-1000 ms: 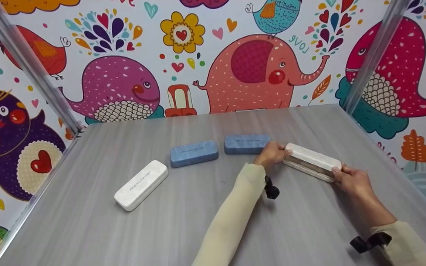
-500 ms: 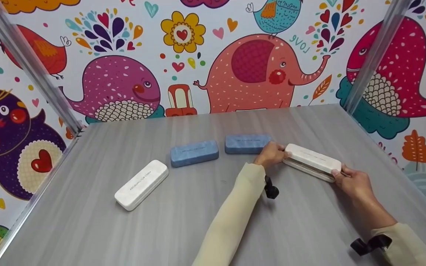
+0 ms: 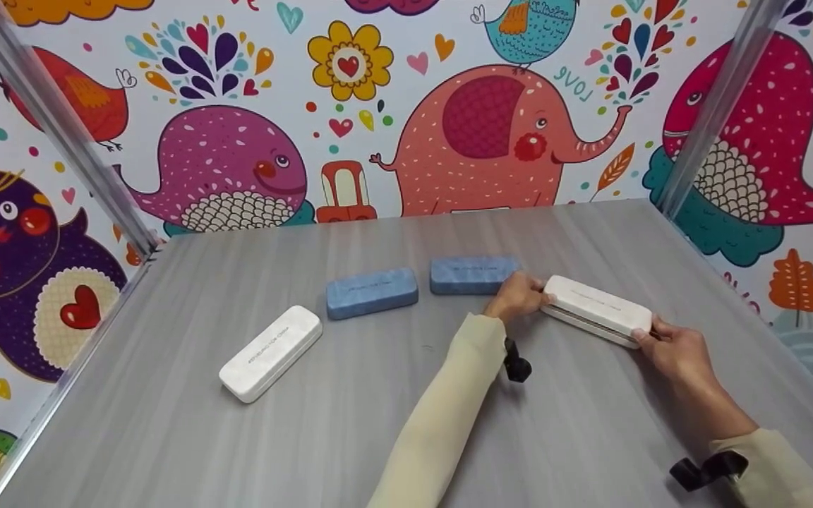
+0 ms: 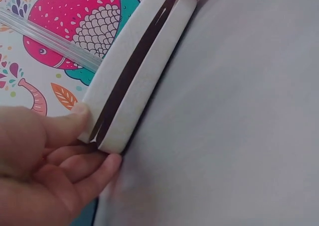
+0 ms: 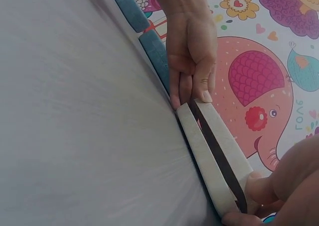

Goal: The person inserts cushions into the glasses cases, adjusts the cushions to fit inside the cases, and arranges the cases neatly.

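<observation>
A white glasses case (image 3: 593,303) lies slanted at the right of the grey table, its lid a little ajar. My left hand (image 3: 517,296) holds its left end; in the left wrist view, the thumb is on the lid while fingers touch the end and lower shell. At the opposite end, my right hand (image 3: 680,351) grips the case, thumb on the lid and a finger low by the base in the right wrist view. A dark slit shows between lid and base (image 5: 199,151); whatever is inside cannot be made out.
A blue glasses case (image 3: 466,276) sits just behind my left hand, partly hidden by it. Further left are another blue case (image 3: 371,293) and a white case (image 3: 270,354), both closed. Patterned walls and metal posts border the table (image 3: 293,451).
The lid of the held white case has come down, so the wide front gap has narrowed to a thin slit. Both hands stay at its ends; the other cases have not moved.
</observation>
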`<state>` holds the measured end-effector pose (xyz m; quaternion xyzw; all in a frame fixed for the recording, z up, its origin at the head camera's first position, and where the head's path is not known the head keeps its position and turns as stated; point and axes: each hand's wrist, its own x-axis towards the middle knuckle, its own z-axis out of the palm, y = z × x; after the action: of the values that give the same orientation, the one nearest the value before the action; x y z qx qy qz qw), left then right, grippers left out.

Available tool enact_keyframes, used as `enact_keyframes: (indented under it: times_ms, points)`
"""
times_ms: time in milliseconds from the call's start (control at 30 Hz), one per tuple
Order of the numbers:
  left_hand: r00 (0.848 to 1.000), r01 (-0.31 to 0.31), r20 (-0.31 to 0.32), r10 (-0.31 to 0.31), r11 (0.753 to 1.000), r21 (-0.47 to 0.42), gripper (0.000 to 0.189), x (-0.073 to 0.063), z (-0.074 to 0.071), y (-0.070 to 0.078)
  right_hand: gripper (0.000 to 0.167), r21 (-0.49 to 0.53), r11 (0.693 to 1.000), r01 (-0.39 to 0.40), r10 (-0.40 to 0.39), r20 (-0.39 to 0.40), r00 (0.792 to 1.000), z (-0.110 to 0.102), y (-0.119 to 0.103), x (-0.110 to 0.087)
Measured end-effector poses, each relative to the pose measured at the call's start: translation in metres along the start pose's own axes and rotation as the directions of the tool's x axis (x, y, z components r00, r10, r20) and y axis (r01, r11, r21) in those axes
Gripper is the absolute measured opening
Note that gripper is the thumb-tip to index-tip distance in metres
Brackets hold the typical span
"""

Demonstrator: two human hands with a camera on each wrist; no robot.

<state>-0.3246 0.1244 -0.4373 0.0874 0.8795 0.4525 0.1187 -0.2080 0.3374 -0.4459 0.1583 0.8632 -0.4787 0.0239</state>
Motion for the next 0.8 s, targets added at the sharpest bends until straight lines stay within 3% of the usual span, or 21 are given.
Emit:
enact_keyframes:
  times_ms: [567,800]
  points:
    - [0.998,-0.026,-0.059,0.02,0.994,-0.102,0.031,-0.002,0.006,-0.002,0.066,-0.048,0.999,-0.017,0.015,-0.044,0.999,0.004,-0.002,-0.002]
    - [0.991,-0.055,-0.13,0.033,0.984,-0.17,0.031,-0.002,0.013,-0.003,0.07,0.042,0.994,-0.102,0.101,0.029,0.994,0.003,-0.011,0.002]
